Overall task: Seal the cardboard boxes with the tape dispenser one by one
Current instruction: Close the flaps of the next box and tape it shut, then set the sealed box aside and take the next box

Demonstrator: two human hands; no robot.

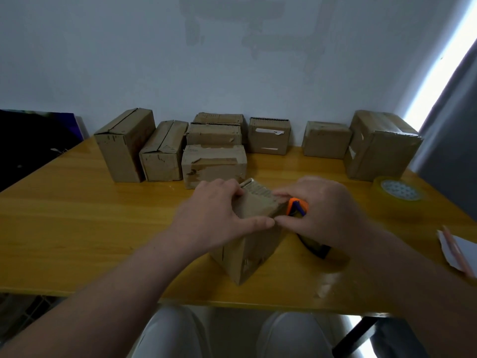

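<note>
Box in work: we are seeing a small cardboard box [247, 251] standing near the front edge of the table [103, 228], between the two hands, with one corner turning toward us.
Left hand: the left hand [214, 210] is gripping the top of this box, with fingers curling over the far top edge and the thumb lying along the near edge.
Right hand: the right hand [327, 210] is holding the tape dispenser [296, 205], with fingers curling over its orange head; its thumb is touching the left thumb.
Tape dispenser: it is leaning against the upper right side of the box.
Other boxes: the other boxes [213, 164] are standing in a row along the wall.
Right side: a tape roll [398, 196] is lying flat, and a white paper [454, 248] is lying at the edge.
</note>
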